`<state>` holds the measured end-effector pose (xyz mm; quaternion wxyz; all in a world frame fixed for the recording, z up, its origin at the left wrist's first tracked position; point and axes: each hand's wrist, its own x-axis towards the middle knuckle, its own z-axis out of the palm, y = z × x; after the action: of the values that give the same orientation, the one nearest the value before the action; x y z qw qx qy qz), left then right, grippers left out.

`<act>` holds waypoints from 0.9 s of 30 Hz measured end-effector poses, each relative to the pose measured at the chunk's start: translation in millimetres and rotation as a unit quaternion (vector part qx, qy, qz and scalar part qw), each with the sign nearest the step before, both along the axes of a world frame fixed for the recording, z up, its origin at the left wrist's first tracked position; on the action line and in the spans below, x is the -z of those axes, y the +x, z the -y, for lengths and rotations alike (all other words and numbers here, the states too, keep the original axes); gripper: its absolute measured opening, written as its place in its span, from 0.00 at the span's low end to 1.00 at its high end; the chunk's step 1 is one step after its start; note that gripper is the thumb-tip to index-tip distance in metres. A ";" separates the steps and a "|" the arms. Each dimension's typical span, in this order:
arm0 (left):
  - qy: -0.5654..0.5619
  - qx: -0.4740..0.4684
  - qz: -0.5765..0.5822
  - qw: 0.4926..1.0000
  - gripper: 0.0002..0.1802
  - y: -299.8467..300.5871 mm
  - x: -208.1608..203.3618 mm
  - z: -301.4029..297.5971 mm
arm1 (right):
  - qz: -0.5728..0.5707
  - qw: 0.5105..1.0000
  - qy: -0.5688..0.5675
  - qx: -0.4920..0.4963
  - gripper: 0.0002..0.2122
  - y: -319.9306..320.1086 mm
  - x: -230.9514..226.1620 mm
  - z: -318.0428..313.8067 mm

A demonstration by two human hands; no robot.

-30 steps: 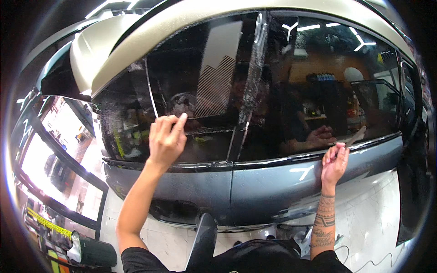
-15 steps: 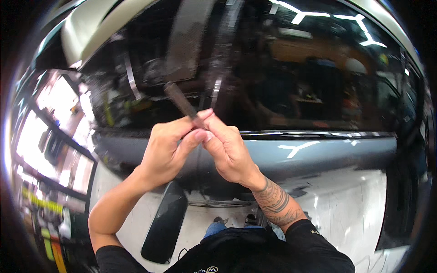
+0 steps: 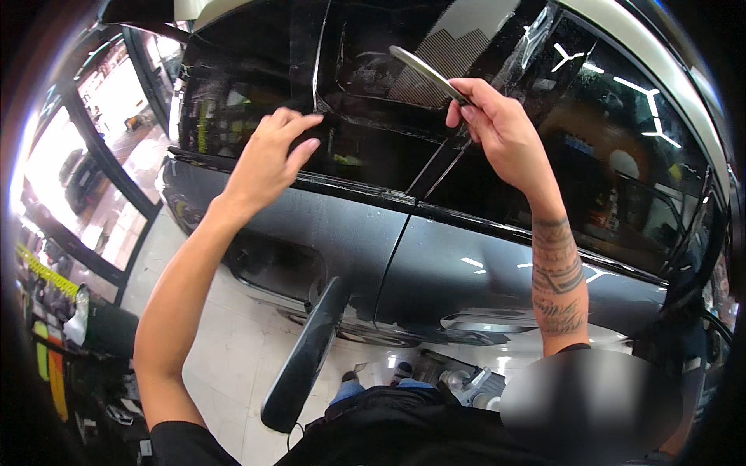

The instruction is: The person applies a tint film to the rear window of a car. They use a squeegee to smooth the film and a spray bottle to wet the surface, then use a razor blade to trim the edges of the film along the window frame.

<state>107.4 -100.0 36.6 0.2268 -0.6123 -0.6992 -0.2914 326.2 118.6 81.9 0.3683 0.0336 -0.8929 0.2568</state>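
In my right hand (image 3: pixel 509 136) is a slim, flat, blade-like tool (image 3: pixel 426 68), gripped at its dark end between thumb and fingers. Its pale length points up and left, in front of the car's dark side window (image 3: pixel 373 147). My left hand (image 3: pixel 268 155) is by the lower part of the same glass, thumb and fingers apart, with nothing visible in it. Its fingertips are close to a bright, wet-looking edge (image 3: pixel 316 78) running up the window; whether they touch it I cannot tell. Wet streaks and a clear, crumpled film strip (image 3: pixel 536 39) show on the glass.
Below the windows runs the dark grey car door (image 3: pixel 466 256). A side mirror (image 3: pixel 303 357) sticks out towards me. On the tiled floor beside my feet stands some grey equipment (image 3: pixel 474 384). Large windows (image 3: pixel 93 163) are at the left. A blurred patch hides the lower right.
My hands, together around the tool before, are now apart. The left has moved up and left; the right has gone up and right with the tool. The view has shifted along the car.
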 end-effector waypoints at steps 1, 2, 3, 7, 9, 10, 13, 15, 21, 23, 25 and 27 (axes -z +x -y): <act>0.040 0.000 -0.034 0.999 0.19 -4.6 7.3 -12.4 | 0.010 0.999 0.036 0.021 0.11 -8.8 -3.9 -0.1; 0.083 0.003 -0.065 0.994 0.20 -7.7 14.5 -28.1 | 0.021 0.996 0.075 0.045 0.10 -14.1 -6.6 -0.9; 0.112 0.001 -0.085 0.990 0.21 -7.4 19.8 -39.6 | 0.015 0.994 0.094 0.060 0.08 -19.4 -6.9 -0.2; 0.174 -0.018 -0.132 0.976 0.27 -32.4 47.4 -72.9 | -0.009 0.987 0.141 0.077 0.05 -36.6 -6.4 1.0; 0.185 -0.019 -0.143 0.972 0.29 -37.2 56.4 -82.6 | 0.005 0.982 0.165 0.096 0.04 -38.4 -7.2 -1.2; 0.197 -0.020 -0.135 0.971 0.29 -38.8 60.5 -86.6 | 0.013 0.978 0.178 0.105 0.04 -40.1 -8.1 -3.1; 0.228 -0.016 -0.115 0.967 0.28 -38.3 67.0 -97.6 | 0.009 0.974 0.193 0.122 0.05 -43.8 -6.4 -6.4; 0.246 -0.015 -0.102 0.964 0.27 -41.4 70.3 -101.5 | -0.006 0.967 0.220 0.126 0.05 -51.5 -4.7 -6.8; 0.298 -0.016 -0.115 0.947 0.27 -55.2 79.6 -111.4 | -0.069 0.916 0.368 0.142 0.04 -68.3 7.0 -7.8; 0.297 -0.018 -0.114 0.948 0.27 -55.2 79.6 -112.9 | -0.097 0.907 0.386 0.139 0.04 -71.8 12.2 -12.0; 0.296 -0.015 -0.114 0.948 0.27 -55.2 80.0 -114.1 | -0.114 0.899 0.399 0.141 0.05 -74.4 15.1 -14.4; 0.296 -0.014 -0.116 0.948 0.27 -56.0 79.4 -113.9 | -0.122 0.895 0.407 0.139 0.05 -76.3 15.5 -16.8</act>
<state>51.4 14.0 -42.8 0.4811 -0.5373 -0.5593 -0.4088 249.9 135.4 66.4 0.4600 0.0873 -0.8632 -0.1890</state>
